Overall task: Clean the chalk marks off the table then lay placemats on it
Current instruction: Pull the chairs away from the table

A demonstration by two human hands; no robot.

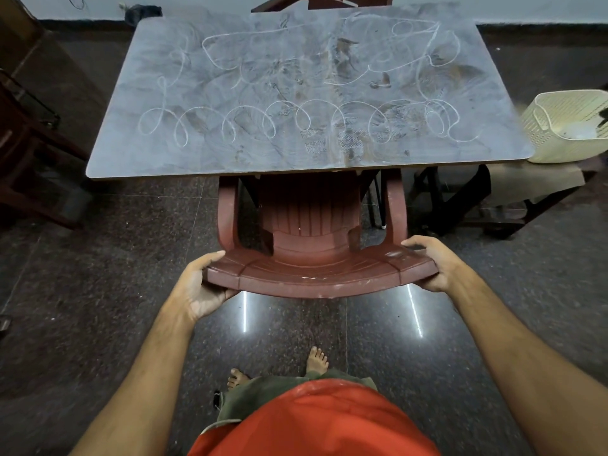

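A grey table [131,153] fills the upper half of the head view, covered in white chalk loops and scribbles [296,120]. A reddish-brown plastic chair [312,271] stands at its near edge, seat tucked under the tabletop. My left hand [200,287] grips the left end of the chair's backrest top, fingers curled under it. My right hand [431,264] grips the right end the same way. No placemats or cloth show in this view.
A cream plastic basket [566,126] sits on a low stand right of the table. Dark wooden furniture [29,153] stands to the left, and another chair [329,1] at the table's far side. The floor is polished dark stone; my bare feet [316,360] are behind the chair.
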